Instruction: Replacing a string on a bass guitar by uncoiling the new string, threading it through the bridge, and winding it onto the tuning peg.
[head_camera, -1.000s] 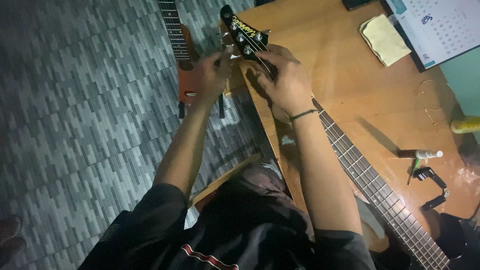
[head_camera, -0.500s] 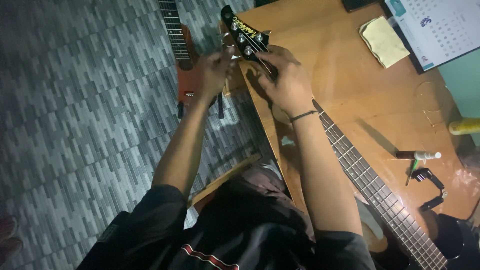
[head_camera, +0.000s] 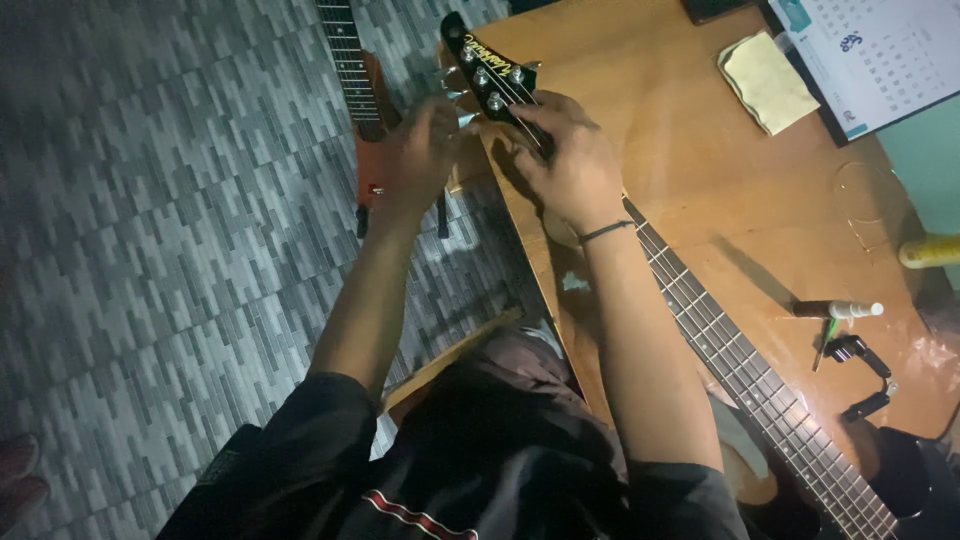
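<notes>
Both arms extended fwd; left hand (head_camera: 425, 150) pinching, right hand (head_camera: 570, 160) fingers curled.

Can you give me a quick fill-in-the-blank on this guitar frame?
1. The right hand rests on the guitar's neck just below the black ____.
2. The left hand reaches the tuning pegs at the table's ____ edge.
3. The yellow cloth lies on the ____ table.

Missing: headstock; left; wooden
</notes>
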